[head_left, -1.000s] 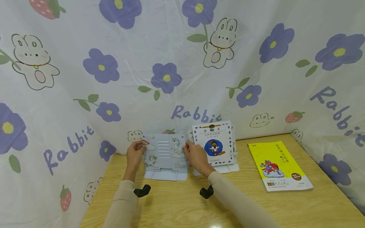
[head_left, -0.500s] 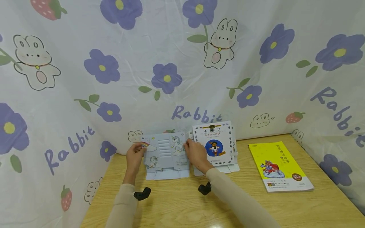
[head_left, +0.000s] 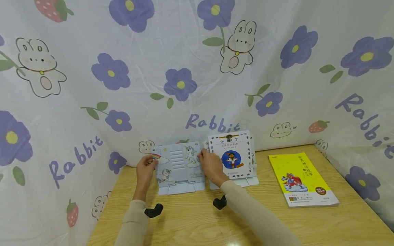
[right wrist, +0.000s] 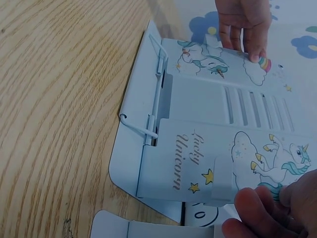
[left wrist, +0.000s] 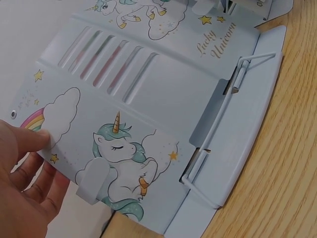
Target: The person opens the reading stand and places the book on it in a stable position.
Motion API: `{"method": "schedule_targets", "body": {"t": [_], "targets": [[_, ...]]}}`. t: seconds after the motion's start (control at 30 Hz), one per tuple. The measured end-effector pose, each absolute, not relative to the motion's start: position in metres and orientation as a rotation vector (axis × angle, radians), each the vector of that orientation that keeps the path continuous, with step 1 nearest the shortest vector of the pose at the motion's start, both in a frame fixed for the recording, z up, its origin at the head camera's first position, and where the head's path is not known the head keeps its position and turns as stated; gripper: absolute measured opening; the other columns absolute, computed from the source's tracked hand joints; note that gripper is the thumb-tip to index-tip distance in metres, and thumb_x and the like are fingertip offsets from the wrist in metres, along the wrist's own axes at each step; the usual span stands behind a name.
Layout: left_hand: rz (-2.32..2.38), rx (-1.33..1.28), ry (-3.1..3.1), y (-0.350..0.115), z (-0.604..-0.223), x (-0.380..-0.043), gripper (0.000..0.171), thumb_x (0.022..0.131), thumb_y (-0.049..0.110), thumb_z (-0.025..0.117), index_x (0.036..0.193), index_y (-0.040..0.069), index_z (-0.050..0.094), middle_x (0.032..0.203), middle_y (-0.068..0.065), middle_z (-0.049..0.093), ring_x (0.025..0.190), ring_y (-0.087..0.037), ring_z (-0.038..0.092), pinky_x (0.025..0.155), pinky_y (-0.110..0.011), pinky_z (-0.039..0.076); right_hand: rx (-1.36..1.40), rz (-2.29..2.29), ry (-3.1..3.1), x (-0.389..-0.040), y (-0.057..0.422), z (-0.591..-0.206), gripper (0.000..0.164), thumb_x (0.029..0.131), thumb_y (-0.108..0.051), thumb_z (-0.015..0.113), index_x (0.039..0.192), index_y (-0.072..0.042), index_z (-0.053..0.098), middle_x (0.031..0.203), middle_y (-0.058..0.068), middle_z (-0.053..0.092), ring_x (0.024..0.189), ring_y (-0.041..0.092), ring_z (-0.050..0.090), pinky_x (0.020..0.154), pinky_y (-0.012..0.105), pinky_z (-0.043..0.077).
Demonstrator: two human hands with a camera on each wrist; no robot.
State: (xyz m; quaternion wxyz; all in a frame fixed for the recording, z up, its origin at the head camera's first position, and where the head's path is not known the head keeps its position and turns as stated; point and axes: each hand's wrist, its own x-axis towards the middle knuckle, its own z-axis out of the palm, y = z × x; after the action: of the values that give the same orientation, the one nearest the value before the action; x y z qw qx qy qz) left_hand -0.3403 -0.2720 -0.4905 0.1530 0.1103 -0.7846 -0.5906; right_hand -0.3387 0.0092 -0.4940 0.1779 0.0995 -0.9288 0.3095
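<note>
A pale blue book stand (head_left: 176, 171) with unicorn pictures stands tilted back on the wooden table, with no book on it. My left hand (head_left: 145, 171) grips its left edge; in the left wrist view the thumb lies on the front by the rainbow and the other fingers go behind. At the right edge, my right hand (head_left: 211, 165) pinches the panel, as the right wrist view (right wrist: 272, 210) shows from close by. The wire page holder (left wrist: 218, 124) lies along the stand's bottom ledge. Just right of it, a second stand holds a white picture book (head_left: 231, 155), partly behind my right hand.
A yellow book (head_left: 303, 179) lies flat on the right side of the wooden table (head_left: 197, 223). Behind the table hangs a white curtain (head_left: 147, 85) printed with flowers and rabbits. Black wrist camera mounts (head_left: 154, 210) stick out below my hands.
Between my two hands the unicorn stand has shifted slightly to the right, closer to the stand with the white book. Both hands keep their hold.
</note>
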Motion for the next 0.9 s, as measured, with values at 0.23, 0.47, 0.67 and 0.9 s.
{"method": "schedule_targets", "body": {"t": [0.23, 0.47, 0.67, 0.9], "targets": [[-1.680, 0.297, -2.227, -0.270, -0.494, -0.341, 0.040, 0.103, 0.006, 0.067, 0.140, -0.005, 0.060, 0.129, -0.024, 0.062, 0.100, -0.009, 0.058, 0.075, -0.007, 0.051, 0.280, 0.869, -2.630, -0.338, 0.010, -0.494, 0.022, 0.111, -0.030, 0.059, 0.101, -0.012, 0.068, 0.058, -0.002, 0.054, 0.040, 0.010, 0.046, 0.039, 0.026, 0.034], [-1.688, 0.279, -2.223, -0.270, -0.494, -0.340, 0.040, 0.103, 0.008, 0.067, 0.140, -0.004, 0.060, 0.125, -0.017, 0.062, 0.102, -0.011, 0.058, 0.076, -0.008, 0.051, 0.284, 0.854, -2.640, -0.339, 0.011, -0.491, 0.022, 0.111, -0.029, 0.060, 0.097, -0.014, 0.065, 0.059, -0.002, 0.054, 0.043, 0.011, 0.048, 0.041, 0.027, 0.035], [-1.695, 0.236, -2.231, -0.268, -0.492, -0.336, 0.045, 0.104, 0.010, 0.066, 0.146, -0.001, 0.053, 0.135, -0.021, 0.055, 0.113, -0.020, 0.056, 0.078, -0.007, 0.048, 0.292, 0.865, -2.637, -0.337, 0.013, -0.487, 0.021, 0.109, -0.027, 0.063, 0.095, -0.011, 0.068, 0.065, 0.000, 0.060, 0.047, 0.011, 0.049, 0.044, 0.026, 0.036], [-1.480, 0.253, -2.144, -0.256, -0.485, -0.331, 0.035, 0.101, 0.006, 0.068, 0.133, -0.005, 0.061, 0.126, -0.022, 0.058, 0.115, -0.028, 0.057, 0.082, -0.005, 0.042, 0.362, 0.873, -2.587, -0.326, 0.020, -0.477, 0.015, 0.107, -0.021, 0.066, 0.102, -0.008, 0.073, 0.069, 0.002, 0.068, 0.046, 0.008, 0.048, 0.042, 0.022, 0.034]]}}
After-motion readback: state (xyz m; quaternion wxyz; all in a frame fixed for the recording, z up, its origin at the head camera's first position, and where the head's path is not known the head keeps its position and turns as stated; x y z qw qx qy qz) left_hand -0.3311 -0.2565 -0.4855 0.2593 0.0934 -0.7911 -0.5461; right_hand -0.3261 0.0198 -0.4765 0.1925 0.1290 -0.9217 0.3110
